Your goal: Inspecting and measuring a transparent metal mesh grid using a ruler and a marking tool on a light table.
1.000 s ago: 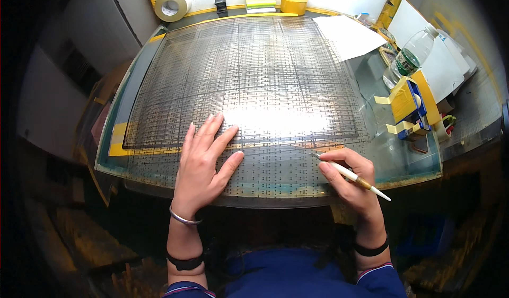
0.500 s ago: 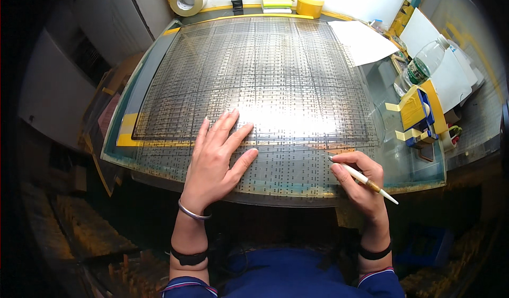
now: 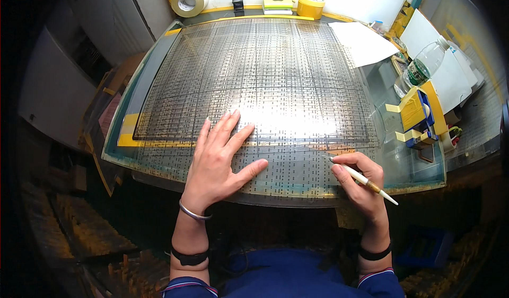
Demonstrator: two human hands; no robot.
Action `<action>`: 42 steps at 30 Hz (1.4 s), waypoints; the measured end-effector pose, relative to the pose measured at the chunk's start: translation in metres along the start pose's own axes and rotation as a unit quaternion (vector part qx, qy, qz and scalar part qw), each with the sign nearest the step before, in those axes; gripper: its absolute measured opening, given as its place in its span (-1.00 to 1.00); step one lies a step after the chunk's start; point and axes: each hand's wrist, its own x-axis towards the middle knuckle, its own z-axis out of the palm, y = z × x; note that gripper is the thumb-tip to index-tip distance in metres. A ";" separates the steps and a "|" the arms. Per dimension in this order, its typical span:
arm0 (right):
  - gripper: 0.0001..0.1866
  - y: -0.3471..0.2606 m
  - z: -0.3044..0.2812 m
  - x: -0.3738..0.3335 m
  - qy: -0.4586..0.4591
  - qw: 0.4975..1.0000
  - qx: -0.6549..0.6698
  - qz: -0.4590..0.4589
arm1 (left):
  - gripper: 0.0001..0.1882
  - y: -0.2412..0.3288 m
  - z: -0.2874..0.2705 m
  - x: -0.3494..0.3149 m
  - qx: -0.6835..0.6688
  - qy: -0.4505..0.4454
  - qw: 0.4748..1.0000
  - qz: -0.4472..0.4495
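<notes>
As right hand (image 3: 365, 183) pinches, pen-like tool (image 3: 354, 173) slants between fingertips.

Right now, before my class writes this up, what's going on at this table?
A person's left hand is spread over a large see-through sheet with a dark pattern, thumb held out. The right hand grips a slim white pen-like tool, its tip near the sheet's near right part; whether it touches is unclear. A tape roll and a yellow tub stand beyond the sheet, and a clear bottle leans to the right.
</notes>
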 end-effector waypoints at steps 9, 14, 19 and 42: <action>-0.85 0.000 0.000 0.000 0.001 1.000 -0.005 -0.004 | -0.51 -0.004 0.003 0.000 -0.014 0.006 1.000 0.000; -0.86 -0.001 0.000 0.000 0.001 1.000 -0.001 -0.003 | -0.36 -0.002 0.002 0.001 -0.003 -0.001 1.000 -0.002; -0.86 0.000 0.000 0.000 0.002 1.000 0.001 -0.012 | -0.22 0.002 -0.003 0.001 -0.003 -0.007 1.000 0.001; -0.85 0.001 0.001 -0.001 0.010 1.000 -0.020 -0.013 | -0.36 -0.003 0.003 0.000 -0.004 -0.003 1.000 -0.006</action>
